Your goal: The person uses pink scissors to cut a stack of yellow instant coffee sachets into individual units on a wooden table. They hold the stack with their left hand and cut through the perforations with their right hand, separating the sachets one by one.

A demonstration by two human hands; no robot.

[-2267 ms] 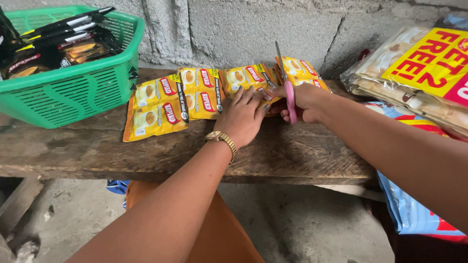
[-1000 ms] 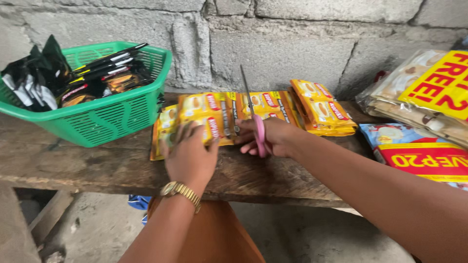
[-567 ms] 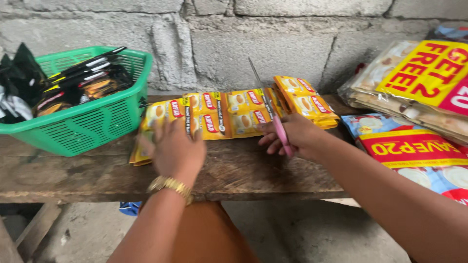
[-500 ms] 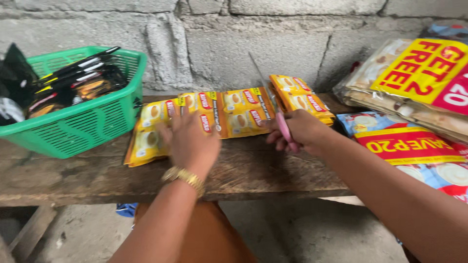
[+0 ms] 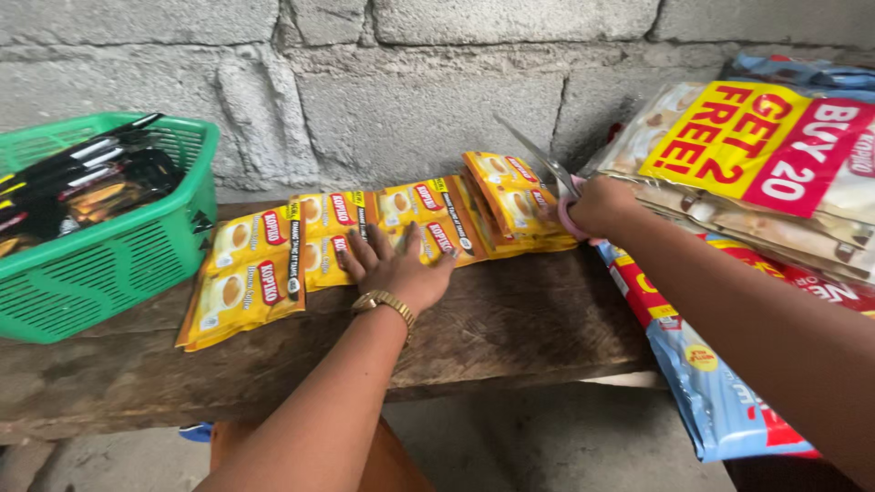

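Yellow sachets [image 5: 365, 237] lie under the flat open left hand [image 5: 396, 269]; right hand [image 5: 602, 205] seemingly grips scissors [image 5: 547, 169]

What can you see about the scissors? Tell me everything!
The scissors have long, thin, grey blades that look like metal and a pink handle that looks like plastic. The right hand grips the handle, so most of it is hidden. The blades point up and to the left, towards the block wall, above the stacked end of the yellow sachets. Whether the blades are open or shut is unclear.

Left hand [image 5: 398, 267] flat, fingers spread; right hand [image 5: 597, 206] fisted, arm outstretched.
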